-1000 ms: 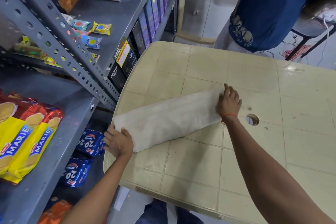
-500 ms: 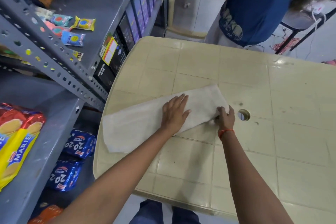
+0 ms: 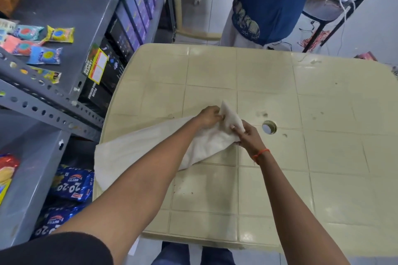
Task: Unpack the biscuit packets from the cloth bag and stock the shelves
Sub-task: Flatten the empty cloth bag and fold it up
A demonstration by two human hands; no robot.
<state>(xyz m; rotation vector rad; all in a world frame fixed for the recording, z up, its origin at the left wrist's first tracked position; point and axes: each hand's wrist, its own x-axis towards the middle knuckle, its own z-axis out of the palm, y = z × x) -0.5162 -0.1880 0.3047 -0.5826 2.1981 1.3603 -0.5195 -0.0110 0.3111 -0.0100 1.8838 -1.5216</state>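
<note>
On the cream plastic tiled surface (image 3: 269,84), beside grey metal shelves (image 3: 71,13), lies the flat off-white cloth bag (image 3: 137,153), its left end overhanging the edge. Blue foil biscuit packets (image 3: 73,185) sit on a lower shelf. Left hand (image 3: 210,116) and right hand (image 3: 249,136) each pinch the bag's raised right end in a closed grip.

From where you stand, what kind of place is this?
Probably a small grocery shop or its stockroom: grey metal shelves hold snack packets, blue biscuit packets and boxes with a supermarket label.
</note>
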